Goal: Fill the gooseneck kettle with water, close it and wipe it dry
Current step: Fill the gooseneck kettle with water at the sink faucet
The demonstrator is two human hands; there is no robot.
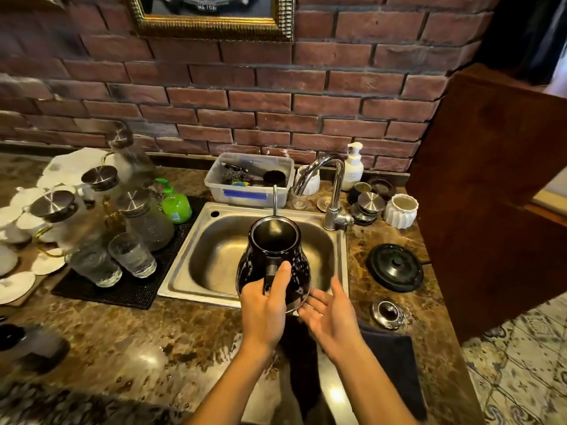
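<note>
A black gooseneck kettle (pixel 274 261) hangs over the steel sink (pixel 184 271), its mouth uncovered and its thin spout pointing away from me. My left hand (pixel 265 305) grips the kettle's handle on the near side. My right hand (pixel 329 312) is spread with straight fingers beside the kettle's lower right edge, its fingertips at the base. The kettle's small steel lid (pixel 387 314) lies on the counter to the right of the sink. A dark cloth (pixel 389 354) lies at the counter's near edge under my right forearm. The tap (pixel 333 191) stands at the sink's back right corner.
A round black kettle base (pixel 395 267) sits on the counter right of the sink. Glass jugs, tumblers (pixel 132 254) and white dishes crowd a black mat to the left. A plastic tub (pixel 248 179) with scourers, soap bottles and white cups line the brick wall. A wooden panel (pixel 491 194) rises at right.
</note>
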